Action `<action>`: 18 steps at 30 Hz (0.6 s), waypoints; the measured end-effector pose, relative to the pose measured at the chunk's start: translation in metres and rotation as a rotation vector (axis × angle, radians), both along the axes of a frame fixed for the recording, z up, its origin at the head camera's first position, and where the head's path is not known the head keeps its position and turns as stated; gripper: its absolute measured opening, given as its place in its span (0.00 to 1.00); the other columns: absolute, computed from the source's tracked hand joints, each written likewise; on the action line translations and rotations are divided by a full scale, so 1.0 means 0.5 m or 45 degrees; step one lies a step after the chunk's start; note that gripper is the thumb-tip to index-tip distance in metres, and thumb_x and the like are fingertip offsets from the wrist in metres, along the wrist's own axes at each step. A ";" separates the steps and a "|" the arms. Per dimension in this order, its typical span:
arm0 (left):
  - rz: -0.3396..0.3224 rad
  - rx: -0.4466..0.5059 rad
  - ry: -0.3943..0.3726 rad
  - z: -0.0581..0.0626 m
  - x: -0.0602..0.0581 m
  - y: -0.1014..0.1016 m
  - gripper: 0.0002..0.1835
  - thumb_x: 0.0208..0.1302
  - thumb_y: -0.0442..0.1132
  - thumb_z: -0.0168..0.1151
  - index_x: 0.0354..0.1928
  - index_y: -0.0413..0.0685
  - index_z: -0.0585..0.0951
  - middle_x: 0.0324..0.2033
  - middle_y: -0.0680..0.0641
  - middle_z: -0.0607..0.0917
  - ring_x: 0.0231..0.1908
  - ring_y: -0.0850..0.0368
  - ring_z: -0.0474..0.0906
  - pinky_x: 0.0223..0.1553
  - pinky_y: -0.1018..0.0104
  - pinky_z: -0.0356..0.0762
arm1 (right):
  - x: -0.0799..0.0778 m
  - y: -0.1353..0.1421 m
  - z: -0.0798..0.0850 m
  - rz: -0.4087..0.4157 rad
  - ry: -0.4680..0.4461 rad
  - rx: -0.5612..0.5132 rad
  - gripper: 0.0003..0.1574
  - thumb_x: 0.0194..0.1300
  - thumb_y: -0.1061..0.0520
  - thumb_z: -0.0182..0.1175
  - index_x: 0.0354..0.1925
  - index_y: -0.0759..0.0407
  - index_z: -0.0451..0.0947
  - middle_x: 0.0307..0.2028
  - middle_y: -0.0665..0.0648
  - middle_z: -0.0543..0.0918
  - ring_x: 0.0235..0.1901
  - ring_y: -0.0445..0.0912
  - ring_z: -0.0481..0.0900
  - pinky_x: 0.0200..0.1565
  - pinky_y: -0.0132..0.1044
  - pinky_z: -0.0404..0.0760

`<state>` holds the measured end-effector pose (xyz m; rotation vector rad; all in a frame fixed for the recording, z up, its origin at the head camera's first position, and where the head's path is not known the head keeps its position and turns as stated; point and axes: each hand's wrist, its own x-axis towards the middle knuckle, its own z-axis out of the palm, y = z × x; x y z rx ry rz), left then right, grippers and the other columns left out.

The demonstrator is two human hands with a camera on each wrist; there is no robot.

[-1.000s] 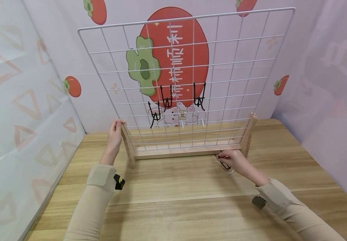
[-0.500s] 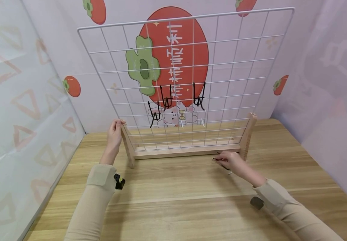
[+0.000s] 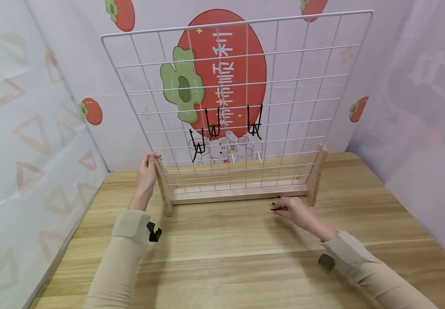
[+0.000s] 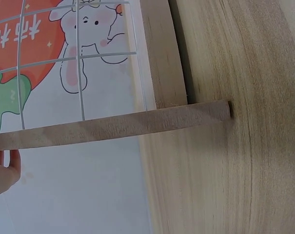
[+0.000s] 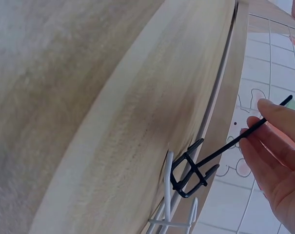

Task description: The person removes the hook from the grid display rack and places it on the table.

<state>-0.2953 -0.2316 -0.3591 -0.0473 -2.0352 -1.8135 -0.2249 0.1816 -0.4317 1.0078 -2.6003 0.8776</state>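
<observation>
Between thumb and fingers my right hand [image 3: 292, 210] pinches a black wire hook [image 5: 225, 151] by its long prong, low over the table before the stand. A white wire hook [image 5: 167, 195] sits close to the black hook's frame; in the head view my hand mostly hides both. My left hand [image 3: 146, 171] grips the top of the left wooden upright [image 4: 113, 125]. That upright belongs to a wooden stand [image 3: 241, 196] holding a tilted white wire grid [image 3: 247, 56]. Black hooks [image 3: 255, 124] and white hooks [image 3: 258, 155] hang on the grid's lower middle.
Behind the grid rises a backdrop [image 3: 303, 124] printed with persimmons and a rabbit. The right upright [image 3: 316, 176] stands just beyond my right hand. A wood-grain table [image 3: 222, 266] spreads beneath, bordered on the left by a white sheet [image 3: 52, 141].
My right hand has shifted slightly left and turned, and the black hook in it has turned too, its frame now mostly hidden. My left hand stays on the upright.
</observation>
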 end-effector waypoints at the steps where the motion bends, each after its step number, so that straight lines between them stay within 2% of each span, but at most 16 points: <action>1: -0.001 0.003 0.003 0.000 0.000 0.000 0.11 0.67 0.49 0.40 0.32 0.53 0.69 0.46 0.42 0.71 0.54 0.58 0.61 0.58 0.64 0.53 | 0.001 -0.001 0.000 0.002 0.002 0.004 0.06 0.47 0.70 0.64 0.29 0.65 0.80 0.26 0.57 0.81 0.26 0.44 0.78 0.27 0.31 0.77; 5: -0.001 0.007 0.005 0.000 0.000 -0.001 0.11 0.67 0.49 0.40 0.32 0.54 0.69 0.44 0.46 0.72 0.55 0.57 0.61 0.58 0.64 0.53 | 0.003 -0.006 -0.001 0.005 0.002 0.034 0.06 0.47 0.70 0.64 0.28 0.65 0.80 0.26 0.56 0.81 0.26 0.45 0.78 0.28 0.32 0.77; 10: -0.003 0.016 0.018 0.000 0.000 -0.001 0.11 0.67 0.48 0.41 0.32 0.53 0.69 0.39 0.56 0.72 0.55 0.57 0.61 0.58 0.64 0.53 | 0.006 -0.010 -0.003 -0.003 0.022 0.087 0.06 0.47 0.69 0.63 0.28 0.63 0.80 0.27 0.55 0.81 0.28 0.45 0.79 0.30 0.32 0.77; 18: 0.011 0.036 0.025 0.001 0.003 0.000 0.11 0.66 0.48 0.43 0.34 0.51 0.71 0.39 0.55 0.73 0.52 0.59 0.63 0.57 0.65 0.55 | 0.010 -0.013 -0.008 0.050 0.034 0.127 0.06 0.47 0.71 0.63 0.27 0.64 0.79 0.26 0.56 0.81 0.28 0.47 0.79 0.31 0.34 0.77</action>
